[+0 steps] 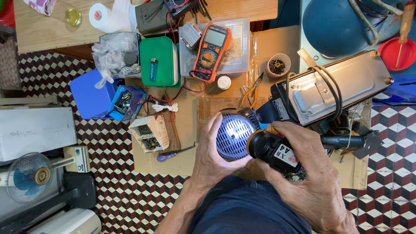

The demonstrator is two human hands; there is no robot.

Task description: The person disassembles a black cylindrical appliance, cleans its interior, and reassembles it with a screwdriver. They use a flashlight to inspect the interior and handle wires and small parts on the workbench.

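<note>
We see the left hand (213,151) curled around a round dark grille housing (234,135), fingers wrapped over its left rim and the palm under it, so the housing sits against the fingers and faces up, brightly lit across its slots. The right hand (308,167) is closed around a black torch (274,149) bearing a white label, thumb lying along the top; the torch's round head almost touches the housing's right edge, pointing at the grille. Both hands hang above the person's lap, in dark blue cloth.

Just beyond the right hand lies a long grey metal casing (333,89) with black cable looped over it, set aslant. Further out, on a cardboard sheet (186,125) spread on the tiled floor, we find a purple-handled screwdriver (173,153) left of the left hand, a small open carton of parts (149,132), and orange-handled pliers (251,91). Beyond those stand an orange multimeter (211,52) on a clear plastic box, a green lidded box (158,61) and a small cup of screws (277,66). A wooden desk (47,30) runs along the top left.
</note>
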